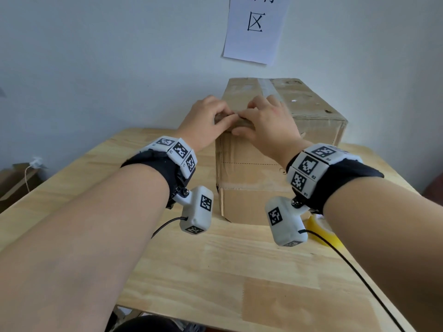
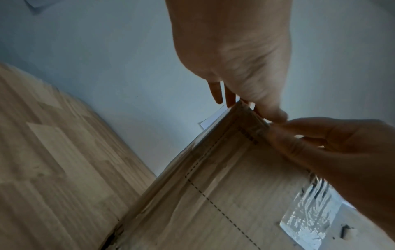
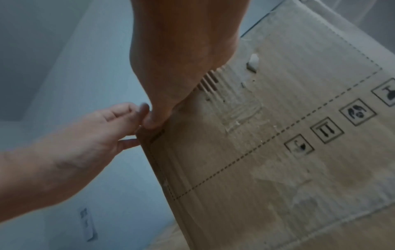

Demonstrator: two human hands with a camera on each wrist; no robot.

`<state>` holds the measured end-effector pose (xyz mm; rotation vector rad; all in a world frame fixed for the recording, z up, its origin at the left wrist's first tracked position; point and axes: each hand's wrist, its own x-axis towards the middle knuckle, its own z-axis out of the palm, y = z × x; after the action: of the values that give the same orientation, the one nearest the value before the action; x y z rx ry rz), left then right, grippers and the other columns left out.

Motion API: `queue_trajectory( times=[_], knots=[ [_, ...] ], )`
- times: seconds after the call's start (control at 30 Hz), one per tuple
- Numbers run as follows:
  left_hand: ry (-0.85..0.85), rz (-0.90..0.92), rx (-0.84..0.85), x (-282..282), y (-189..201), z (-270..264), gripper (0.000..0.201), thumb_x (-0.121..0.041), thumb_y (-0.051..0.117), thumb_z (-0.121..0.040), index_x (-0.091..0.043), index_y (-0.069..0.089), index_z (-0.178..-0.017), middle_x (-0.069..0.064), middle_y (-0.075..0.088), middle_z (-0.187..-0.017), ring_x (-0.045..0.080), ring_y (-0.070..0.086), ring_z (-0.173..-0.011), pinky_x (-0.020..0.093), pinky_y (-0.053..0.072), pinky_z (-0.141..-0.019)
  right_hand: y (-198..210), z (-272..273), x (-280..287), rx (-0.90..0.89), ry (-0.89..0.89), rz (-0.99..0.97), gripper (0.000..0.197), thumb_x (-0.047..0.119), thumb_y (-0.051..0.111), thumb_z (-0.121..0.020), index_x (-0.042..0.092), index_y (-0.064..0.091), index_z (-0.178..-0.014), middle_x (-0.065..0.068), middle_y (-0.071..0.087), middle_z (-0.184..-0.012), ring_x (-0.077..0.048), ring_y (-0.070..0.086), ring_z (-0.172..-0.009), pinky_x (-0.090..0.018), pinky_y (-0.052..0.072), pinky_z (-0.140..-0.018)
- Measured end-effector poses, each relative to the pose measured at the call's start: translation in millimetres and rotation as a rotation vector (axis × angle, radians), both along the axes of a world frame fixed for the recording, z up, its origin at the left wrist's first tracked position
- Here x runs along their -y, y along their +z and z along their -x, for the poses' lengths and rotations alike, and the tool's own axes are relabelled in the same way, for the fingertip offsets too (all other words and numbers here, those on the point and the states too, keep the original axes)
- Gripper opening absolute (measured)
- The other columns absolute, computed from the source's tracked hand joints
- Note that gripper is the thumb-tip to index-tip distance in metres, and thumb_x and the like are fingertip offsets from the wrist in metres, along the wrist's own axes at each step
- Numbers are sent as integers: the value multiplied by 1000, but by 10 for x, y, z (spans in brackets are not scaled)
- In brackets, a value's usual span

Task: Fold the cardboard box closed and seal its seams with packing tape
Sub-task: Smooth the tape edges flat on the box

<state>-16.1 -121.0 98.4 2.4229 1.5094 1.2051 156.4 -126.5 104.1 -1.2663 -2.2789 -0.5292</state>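
Note:
A tall brown cardboard box (image 1: 251, 168) stands on the wooden table (image 1: 215, 259) against the wall, its top flaps down. A strip of clear tape (image 1: 268, 88) runs along the top seam. Both hands meet at the near top edge by the left corner. My left hand (image 1: 224, 116) curls over that corner, thumb on the edge (image 2: 275, 115). My right hand (image 1: 254, 123) lies beside it, fingers on top and thumb (image 3: 153, 121) on the front face. A shiny tape end (image 2: 310, 211) sticks to the front face. A yellow tape roll (image 1: 318, 230) lies by the box, half hidden by my right wrist.
A paper sign (image 1: 256, 27) hangs on the wall behind the box. A flattened carton (image 1: 14, 180) sits on the floor at the left. A black cable (image 1: 347, 262) trails over the table's right side. Bare tabletop lies in front of the box.

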Motion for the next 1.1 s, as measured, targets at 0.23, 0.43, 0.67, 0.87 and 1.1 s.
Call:
queue_trajectory(
  times=[0.23, 0.43, 0.67, 0.87, 1.1],
  knots=[
    [13, -60, -155, 3, -75, -63, 29, -27, 64, -88, -8, 60, -109, 8, 55, -117, 24, 48, -112, 26, 34, -92, 44, -281, -8, 84, -189, 38, 33, 51, 43, -94, 22, 59, -96, 0, 65, -91, -27, 57, -93, -37, 28, -94],
    [5, 29, -144, 70, -2, -117, 35, -43, 48, -94, -9, 53, -101, 6, 60, -125, 24, 56, -110, 39, 45, -93, 70, -456, 54, 76, -55, 155, 48, 52, 45, -93, 24, 51, -132, 1, 62, -123, -24, 53, -112, -39, 28, -104],
    [307, -152, -455, 15, -6, -427, 53, -67, 35, -88, -16, 46, -99, 2, 53, -102, 24, 50, -93, 39, 36, -85, 44, -765, 6, 46, -232, 142, 47, 54, 28, -97, 19, 60, -101, 0, 65, -97, -25, 58, -97, -38, 24, -103],
    [314, -158, -528, 9, -51, -404, 51, -64, 40, -87, -21, 50, -112, 2, 50, -114, 26, 48, -105, 38, 30, -88, 56, -748, -9, 62, -239, 157, 40, 54, 36, -95, 20, 58, -94, 1, 66, -96, -23, 59, -94, -37, 24, -104],
    [260, -91, -467, 81, 27, -488, 42, -55, 33, -94, -18, 49, -107, 3, 51, -109, 24, 49, -102, 38, 31, -91, 88, -776, 11, 111, -218, 206, 45, 56, 42, -93, 24, 57, -120, 1, 65, -115, -23, 57, -110, -39, 19, -111]
  ],
)
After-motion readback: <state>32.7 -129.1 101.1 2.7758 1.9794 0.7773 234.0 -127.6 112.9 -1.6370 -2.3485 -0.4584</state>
